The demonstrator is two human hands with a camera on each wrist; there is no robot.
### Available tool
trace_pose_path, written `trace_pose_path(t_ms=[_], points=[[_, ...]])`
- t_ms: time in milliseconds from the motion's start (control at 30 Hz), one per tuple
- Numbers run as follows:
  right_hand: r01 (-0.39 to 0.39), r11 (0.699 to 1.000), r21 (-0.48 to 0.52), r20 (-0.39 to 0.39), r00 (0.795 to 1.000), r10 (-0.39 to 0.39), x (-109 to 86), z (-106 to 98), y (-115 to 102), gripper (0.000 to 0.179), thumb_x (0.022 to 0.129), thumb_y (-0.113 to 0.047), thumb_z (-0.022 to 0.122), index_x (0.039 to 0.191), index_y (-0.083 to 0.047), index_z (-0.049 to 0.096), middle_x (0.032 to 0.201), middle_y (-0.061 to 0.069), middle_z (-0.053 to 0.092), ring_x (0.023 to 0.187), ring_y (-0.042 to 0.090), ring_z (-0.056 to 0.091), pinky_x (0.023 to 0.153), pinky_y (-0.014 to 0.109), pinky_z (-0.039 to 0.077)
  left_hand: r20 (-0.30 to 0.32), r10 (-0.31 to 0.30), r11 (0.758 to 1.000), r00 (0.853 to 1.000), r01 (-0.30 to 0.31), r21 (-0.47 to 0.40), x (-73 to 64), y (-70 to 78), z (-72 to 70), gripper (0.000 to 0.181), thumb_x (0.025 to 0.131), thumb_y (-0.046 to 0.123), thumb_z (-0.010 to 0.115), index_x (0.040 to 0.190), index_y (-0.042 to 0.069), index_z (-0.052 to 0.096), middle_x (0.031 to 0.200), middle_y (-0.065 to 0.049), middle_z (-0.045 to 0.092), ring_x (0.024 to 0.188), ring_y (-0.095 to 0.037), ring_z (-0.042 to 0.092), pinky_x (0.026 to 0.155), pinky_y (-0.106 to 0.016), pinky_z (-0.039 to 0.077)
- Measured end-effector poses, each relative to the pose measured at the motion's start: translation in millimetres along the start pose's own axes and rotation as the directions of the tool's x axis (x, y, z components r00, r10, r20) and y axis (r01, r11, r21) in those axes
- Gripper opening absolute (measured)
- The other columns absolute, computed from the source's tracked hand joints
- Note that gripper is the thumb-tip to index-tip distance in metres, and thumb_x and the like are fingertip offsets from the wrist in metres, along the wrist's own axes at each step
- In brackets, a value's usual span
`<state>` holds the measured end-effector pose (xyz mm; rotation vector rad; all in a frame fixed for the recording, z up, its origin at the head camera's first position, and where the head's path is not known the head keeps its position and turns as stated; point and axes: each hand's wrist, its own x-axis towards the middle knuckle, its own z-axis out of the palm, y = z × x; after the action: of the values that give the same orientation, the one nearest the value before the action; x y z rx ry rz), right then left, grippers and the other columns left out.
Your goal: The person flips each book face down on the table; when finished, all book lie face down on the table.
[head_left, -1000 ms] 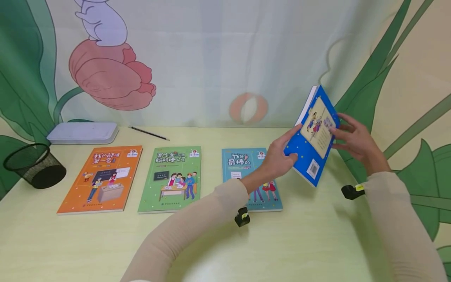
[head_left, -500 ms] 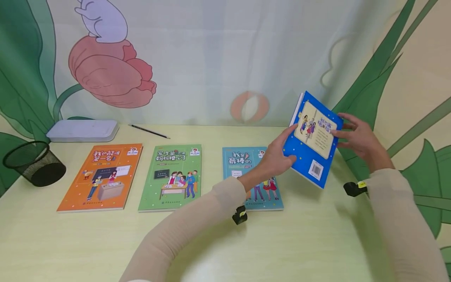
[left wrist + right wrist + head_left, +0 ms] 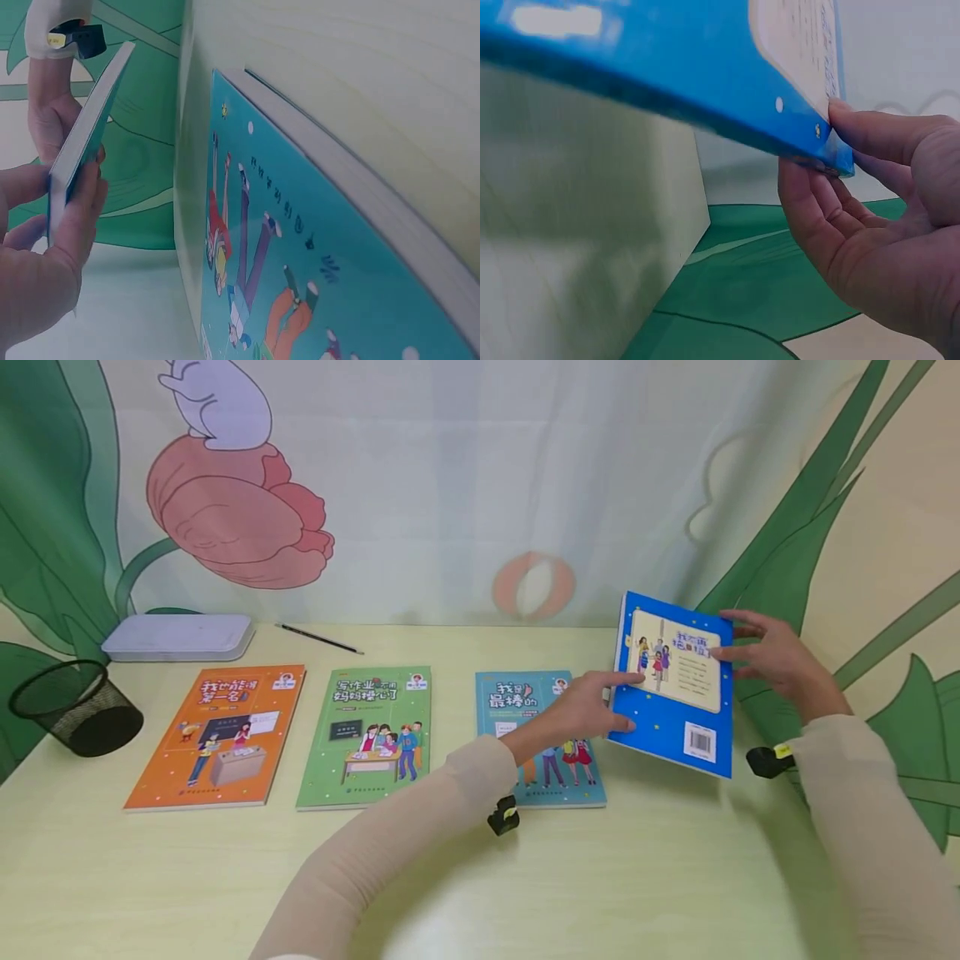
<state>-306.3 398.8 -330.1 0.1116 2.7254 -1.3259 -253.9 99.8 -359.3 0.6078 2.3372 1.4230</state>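
A blue book (image 3: 667, 727), its back cover with a barcode turned up, is held tilted above the right part of the table. My left hand (image 3: 573, 710) grips its left edge, with finger and thumb showing on the cover. At the opposite edge, my right hand (image 3: 776, 660) pinches the book near its upper corner, thumb on the cover; in the right wrist view the fingers (image 3: 810, 202) lie behind it. The teal book (image 3: 555, 785) lies flat under my left forearm, partly hidden. In the left wrist view the held book (image 3: 90, 120) shows its page edge.
A green book (image 3: 367, 735) and an orange book (image 3: 217, 735) lie in a row to the left. Behind them are a pencil (image 3: 318, 638) and a pale pencil case (image 3: 178, 637). A black mesh holder (image 3: 78, 710) lies tilted at far left. Printed curtains (image 3: 420, 493) border the table.
Both hands have lowered the blue book and turned it, so its back cover now faces up more squarely. The other books have stayed in place.
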Motion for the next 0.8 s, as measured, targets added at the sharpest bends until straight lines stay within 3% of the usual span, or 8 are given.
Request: trace_pose_path(t_ms=[200, 400, 500, 700, 800], points=[[-0.007, 0.997, -0.073, 0.038, 0.999, 0.009, 0.7, -2.0, 0.6, 0.083, 0.096, -0.035, 0.066, 0.16, -0.011, 0.018, 0.155, 0.033, 0.026, 0.121, 0.047, 0.049, 0.083, 0.032, 0.059, 0.061, -0.039, 0.999, 0.997, 0.037, 0.028, -1.4, -0.2, 5.0, 0.065, 0.087, 0.012, 0.077, 0.145, 0.029, 0.054, 0.143, -0.009, 0.052, 0.116, -0.02, 0.056, 0.077, -0.021, 0.052], [-0.024, 0.993, -0.115, 0.077, 0.996, 0.033, 4.4, -1.3, 2.6, 0.082, 0.097, -0.027, 0.066, 0.16, -0.01, 0.017, 0.153, 0.036, 0.027, 0.124, 0.049, 0.048, 0.093, 0.046, 0.057, 0.081, -0.11, 0.992, 0.991, 0.115, -0.056, 1.9, -3.9, 14.5, 0.064, 0.084, 0.008, 0.079, 0.141, 0.029, 0.058, 0.136, -0.011, 0.056, 0.087, -0.017, 0.067, 0.072, -0.025, 0.057], [-0.026, 0.991, -0.133, 0.097, 0.994, 0.039, 8.1, 0.6, 5.7, 0.08, 0.098, -0.026, 0.065, 0.16, -0.009, 0.018, 0.152, 0.036, 0.028, 0.123, 0.05, 0.048, 0.096, 0.049, 0.056, 0.083, -0.14, 0.988, 0.987, 0.145, -0.059, 1.3, -4.7, 20.5, 0.064, 0.084, 0.007, 0.079, 0.141, 0.029, 0.058, 0.133, -0.011, 0.057, 0.075, -0.017, 0.069, 0.07, -0.025, 0.057], [-0.041, 0.983, -0.177, 0.103, 0.993, 0.06, 13.9, 5.1, 14.6, 0.078, 0.099, -0.026, 0.064, 0.159, -0.005, 0.018, 0.144, 0.038, 0.033, 0.12, 0.05, 0.047, 0.099, 0.055, 0.052, 0.088, -0.126, 0.991, 0.988, 0.129, -0.036, -2.4, -2.0, 35.4, 0.067, 0.084, 0.006, 0.079, 0.144, 0.022, 0.055, 0.133, -0.015, 0.063, 0.073, -0.017, 0.072, 0.07, -0.023, 0.057], [-0.056, 0.981, -0.185, 0.106, 0.991, 0.076, 16.5, 8.2, 18.3, 0.081, 0.097, -0.027, 0.065, 0.159, -0.005, 0.017, 0.143, 0.038, 0.033, 0.121, 0.052, 0.047, 0.101, 0.057, 0.049, 0.079, -0.148, 0.988, 0.986, 0.151, -0.03, -1.8, -1.6, 40.7, 0.068, 0.084, 0.004, 0.079, 0.145, 0.022, 0.054, 0.13, -0.015, 0.065, 0.072, -0.018, 0.073, 0.069, -0.023, 0.056]])
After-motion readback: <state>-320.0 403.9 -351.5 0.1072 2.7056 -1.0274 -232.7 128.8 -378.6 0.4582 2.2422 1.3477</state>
